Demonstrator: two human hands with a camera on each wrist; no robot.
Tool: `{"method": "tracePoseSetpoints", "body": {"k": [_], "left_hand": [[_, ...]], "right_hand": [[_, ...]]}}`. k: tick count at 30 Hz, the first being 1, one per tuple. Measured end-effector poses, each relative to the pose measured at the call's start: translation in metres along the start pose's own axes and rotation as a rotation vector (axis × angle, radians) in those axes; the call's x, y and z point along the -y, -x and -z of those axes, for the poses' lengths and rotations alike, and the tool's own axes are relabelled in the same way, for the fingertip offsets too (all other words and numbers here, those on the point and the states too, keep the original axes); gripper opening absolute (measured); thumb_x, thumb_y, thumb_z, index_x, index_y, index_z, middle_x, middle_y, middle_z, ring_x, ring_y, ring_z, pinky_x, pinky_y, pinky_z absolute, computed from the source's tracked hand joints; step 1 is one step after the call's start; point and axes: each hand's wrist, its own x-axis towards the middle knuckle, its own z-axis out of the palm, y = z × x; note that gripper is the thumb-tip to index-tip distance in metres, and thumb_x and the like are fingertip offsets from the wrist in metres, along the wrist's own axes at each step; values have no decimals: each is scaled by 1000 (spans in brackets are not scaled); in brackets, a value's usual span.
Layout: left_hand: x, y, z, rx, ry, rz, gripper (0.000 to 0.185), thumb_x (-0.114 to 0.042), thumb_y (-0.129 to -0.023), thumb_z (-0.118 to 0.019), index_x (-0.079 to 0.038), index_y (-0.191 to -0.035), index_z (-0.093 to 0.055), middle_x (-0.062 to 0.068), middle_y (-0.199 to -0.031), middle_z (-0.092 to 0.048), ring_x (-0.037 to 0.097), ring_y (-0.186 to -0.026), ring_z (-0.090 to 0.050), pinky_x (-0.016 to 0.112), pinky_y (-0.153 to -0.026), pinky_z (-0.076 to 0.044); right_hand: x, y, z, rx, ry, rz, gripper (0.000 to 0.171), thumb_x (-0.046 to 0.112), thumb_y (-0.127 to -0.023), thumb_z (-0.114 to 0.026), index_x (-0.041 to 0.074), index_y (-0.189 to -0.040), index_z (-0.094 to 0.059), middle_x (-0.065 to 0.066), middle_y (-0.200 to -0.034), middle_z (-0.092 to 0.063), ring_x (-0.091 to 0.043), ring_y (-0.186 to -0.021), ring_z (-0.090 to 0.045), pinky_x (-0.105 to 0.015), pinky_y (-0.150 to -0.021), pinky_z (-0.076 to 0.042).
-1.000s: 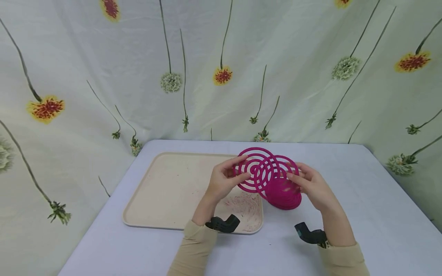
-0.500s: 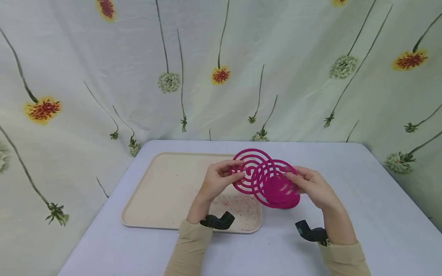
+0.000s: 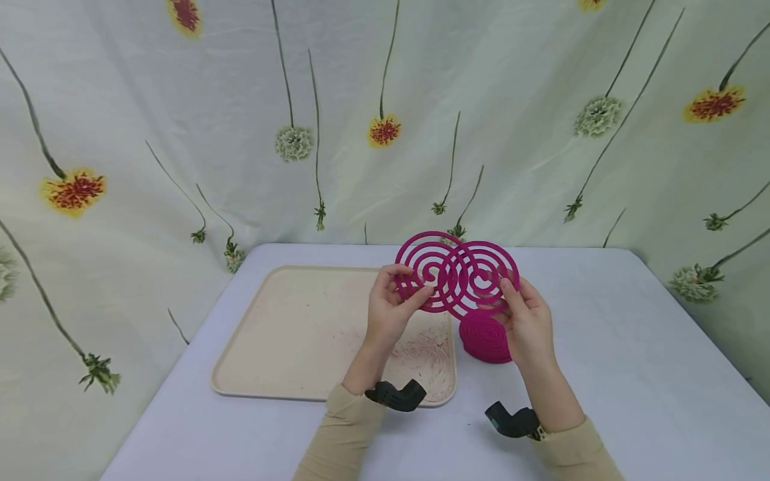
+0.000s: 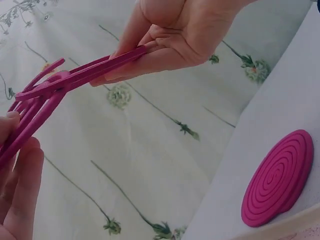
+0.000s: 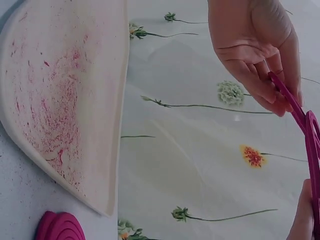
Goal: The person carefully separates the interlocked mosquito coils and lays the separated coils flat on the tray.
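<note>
Head view looks forward and down; 2 closer wrist views share the pink spirals.

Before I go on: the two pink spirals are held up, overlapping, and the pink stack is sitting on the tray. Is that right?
Not quite: the stack sits on the table, beside the tray, as the head view shows. The two spirals are indeed held up, overlapping.

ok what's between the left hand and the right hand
Two overlapping magenta spiral coils, one pinched by the left hand, the other by the right hand; the head view shows it.
</note>
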Motion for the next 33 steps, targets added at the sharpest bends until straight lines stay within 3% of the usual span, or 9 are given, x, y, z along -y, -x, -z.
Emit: {"method": "tracePoseSetpoints", "body": {"k": [2, 5, 11, 14, 16, 21, 26, 29, 33], "left_hand": [[-1, 0, 2, 10, -29, -4, 39, 2, -82, -69, 5, -114, -48, 25, -104, -57, 19, -90, -63, 34, -78, -55], [-3, -2, 11, 76, -68, 3, 37, 2, -81, -70, 5, -113, -51, 23, -101, -58, 21, -83, -62, 32, -74, -56], [-10, -5, 35, 349, -105, 85, 40, 8, -78, -70, 3, -116, -56, 16, -109, -56, 29, -87, -62, 35, -72, -57], [-10, -6, 39, 446, -117, 98, 41, 8, -78, -70, 5, -116, -58, 19, -107, -58, 21, -79, -64, 34, -71, -57], [-9, -6, 37, 450, -125, 98, 41, 7, -78, -71, 6, -117, -58, 21, -107, -59, 16, -76, -64, 34, -70, -57], [-9, -4, 25, 282, -137, 89, 45, 3, -79, -71, 2, -121, -58, 15, -112, -59, 20, -86, -65, 35, -74, -56], [-9, -1, 11, 122, -111, 16, 45, 7, -81, -68, 5, -124, -55, 20, -116, -58, 27, -95, -64, 34, -77, -54], [-14, 1, 1, 105, -102, -40, 50, 10, -82, -64, 8, -129, -49, 25, -121, -55, 23, -96, -63, 29, -77, -54], [-20, 5, -6, 149, -123, -75, 57, 11, -85, -61, 8, -137, -39, 28, -119, -54, 16, -89, -62, 22, -72, -54]], "right_hand": [[0, -1, 0, 4, -22, -21, 26, 18, -96, -54, 5, -118, -55, 0, -96, -67, -11, -80, -68, -25, -74, -55], [3, -3, 8, 94, 72, -76, 35, 21, -96, -54, 2, -124, -49, 2, -99, -66, -10, -83, -67, -25, -76, -54], [15, -11, 38, 491, 496, -111, 45, 13, -94, -57, -12, -128, -43, 1, -92, -69, -16, -79, -68, -29, -73, -56], [20, -13, 48, 650, 550, -135, 43, 8, -92, -58, -18, -124, -44, -7, -87, -70, -21, -77, -69, -34, -72, -56], [21, -14, 50, 681, 568, -136, 42, 8, -92, -59, -18, -122, -45, -11, -87, -70, -22, -77, -70, -34, -71, -56], [16, -13, 42, 551, 568, -100, 43, 13, -92, -60, -15, -122, -48, -11, -92, -70, -19, -80, -69, -32, -73, -56], [9, -10, 29, 376, 441, -59, 43, 14, -94, -57, -12, -126, -45, 2, -96, -70, -15, -84, -69, -30, -72, -56], [5, -6, 20, 271, 311, -57, 44, 16, -94, -57, -9, -128, -44, 7, -96, -69, -14, -85, -69, -29, -72, -55], [1, -3, 10, 163, 136, -84, 42, 18, -94, -58, -2, -128, -45, 5, -100, -68, -13, -87, -68, -30, -74, -54]]}}
